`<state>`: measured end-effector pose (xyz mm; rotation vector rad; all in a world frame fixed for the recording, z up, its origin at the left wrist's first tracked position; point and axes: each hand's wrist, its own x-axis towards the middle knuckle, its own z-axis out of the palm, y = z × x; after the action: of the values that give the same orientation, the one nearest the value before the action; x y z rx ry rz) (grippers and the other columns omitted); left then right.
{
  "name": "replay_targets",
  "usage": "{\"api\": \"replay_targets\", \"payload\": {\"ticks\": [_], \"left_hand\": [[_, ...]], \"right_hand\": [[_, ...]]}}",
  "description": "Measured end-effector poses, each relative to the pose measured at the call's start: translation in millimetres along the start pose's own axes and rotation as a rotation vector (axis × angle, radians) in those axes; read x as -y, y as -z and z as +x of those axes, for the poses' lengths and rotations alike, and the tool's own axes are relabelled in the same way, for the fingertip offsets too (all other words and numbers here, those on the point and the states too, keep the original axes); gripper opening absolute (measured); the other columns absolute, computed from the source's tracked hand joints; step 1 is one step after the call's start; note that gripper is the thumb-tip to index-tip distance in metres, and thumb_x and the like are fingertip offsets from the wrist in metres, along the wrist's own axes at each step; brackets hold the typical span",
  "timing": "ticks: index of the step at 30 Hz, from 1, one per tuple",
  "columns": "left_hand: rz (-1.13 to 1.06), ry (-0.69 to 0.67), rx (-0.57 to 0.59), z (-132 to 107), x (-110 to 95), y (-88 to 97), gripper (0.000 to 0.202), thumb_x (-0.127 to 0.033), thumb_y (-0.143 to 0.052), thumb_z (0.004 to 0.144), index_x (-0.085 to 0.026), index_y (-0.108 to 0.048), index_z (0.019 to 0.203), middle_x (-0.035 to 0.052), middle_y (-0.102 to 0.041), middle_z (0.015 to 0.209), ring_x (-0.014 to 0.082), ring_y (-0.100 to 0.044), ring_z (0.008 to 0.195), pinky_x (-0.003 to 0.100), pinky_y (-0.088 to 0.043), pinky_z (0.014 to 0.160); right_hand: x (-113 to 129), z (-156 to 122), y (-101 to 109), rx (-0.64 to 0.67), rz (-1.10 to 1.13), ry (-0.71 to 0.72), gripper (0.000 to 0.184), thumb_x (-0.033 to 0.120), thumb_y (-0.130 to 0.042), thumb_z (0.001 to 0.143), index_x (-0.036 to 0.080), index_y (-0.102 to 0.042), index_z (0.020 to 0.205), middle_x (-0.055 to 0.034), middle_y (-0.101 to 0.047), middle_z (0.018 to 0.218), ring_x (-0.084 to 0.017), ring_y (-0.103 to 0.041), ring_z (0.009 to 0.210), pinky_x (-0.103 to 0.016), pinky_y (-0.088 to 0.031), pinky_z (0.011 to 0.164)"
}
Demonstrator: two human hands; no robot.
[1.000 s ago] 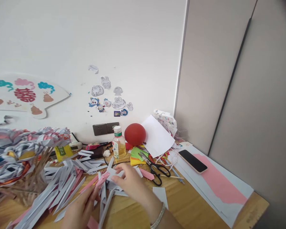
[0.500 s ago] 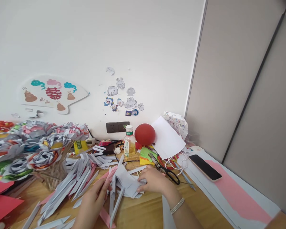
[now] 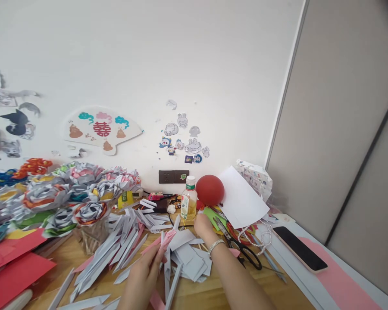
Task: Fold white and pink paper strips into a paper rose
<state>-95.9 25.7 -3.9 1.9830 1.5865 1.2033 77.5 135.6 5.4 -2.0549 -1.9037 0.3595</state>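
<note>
My left hand (image 3: 145,275) holds a long pink folded paper strip (image 3: 163,242) by its near end, fingers closed around it. My right hand (image 3: 204,227) reaches far across the table, past a loose pile of grey paper pieces (image 3: 189,258). It sits beside the small bottle of yellow liquid (image 3: 189,203) and the green and yellow paper sheets (image 3: 213,214). Its fingers are hidden behind the back of the hand. A silver bracelet (image 3: 216,246) circles that wrist.
Many folded grey and pink strips (image 3: 116,249) cover the wooden table. Paper flowers in a holder (image 3: 77,193) stand at left, red sheets (image 3: 16,262) beside them. Black-handled scissors (image 3: 242,252), a bead string (image 3: 257,237), a red ball (image 3: 209,189), white paper (image 3: 244,200) and a phone (image 3: 299,249) lie right.
My right hand left the grey paper pile and moved farther away toward the bottle. The view swung left, showing more flowers and red sheets. My left hand kept the pink strip.
</note>
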Motion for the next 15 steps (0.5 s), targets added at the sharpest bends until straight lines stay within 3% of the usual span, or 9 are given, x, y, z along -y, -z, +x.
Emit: {"api": "replay_targets", "payload": {"ticks": [4, 10, 15], "left_hand": [[0.002, 0.006, 0.018, 0.3, 2.3, -1.3, 0.041, -0.051, -0.035, 0.079, -0.020, -0.059, 0.069, 0.0005, -0.060, 0.058, 0.0167, -0.056, 0.057, 0.024, -0.045, 0.055], [-0.027, -0.006, 0.077, -0.6, -1.6, -2.6, 0.039, -0.047, -0.031, 0.082, -0.019, -0.056, 0.071, 0.0015, -0.060, 0.062, 0.0166, -0.055, 0.060, 0.025, -0.043, 0.059], [-0.045, 0.018, 0.108, -1.8, -1.3, -2.6, 0.037, -0.043, -0.031, 0.083, -0.018, -0.058, 0.077, 0.0028, -0.062, 0.067, 0.0177, -0.057, 0.065, 0.027, -0.043, 0.063]], "right_hand": [[2.2, 2.8, -13.7, 0.009, -0.077, -0.066, 0.030, 0.017, -0.064, 0.066, 0.008, -0.064, 0.094, -0.0203, -0.064, 0.098, -0.031, -0.061, 0.091, -0.032, -0.046, 0.068], [7.7, 0.3, -25.6, 0.017, -0.155, -0.102, 0.024, 0.007, -0.050, 0.075, 0.006, -0.064, 0.094, -0.0226, -0.064, 0.097, -0.029, -0.060, 0.093, -0.033, -0.047, 0.071], [13.2, -3.2, -30.4, 0.026, -0.165, -0.102, 0.026, -0.003, -0.047, 0.071, 0.003, -0.065, 0.089, -0.0252, -0.063, 0.096, -0.033, -0.059, 0.094, -0.038, -0.046, 0.071]]}}
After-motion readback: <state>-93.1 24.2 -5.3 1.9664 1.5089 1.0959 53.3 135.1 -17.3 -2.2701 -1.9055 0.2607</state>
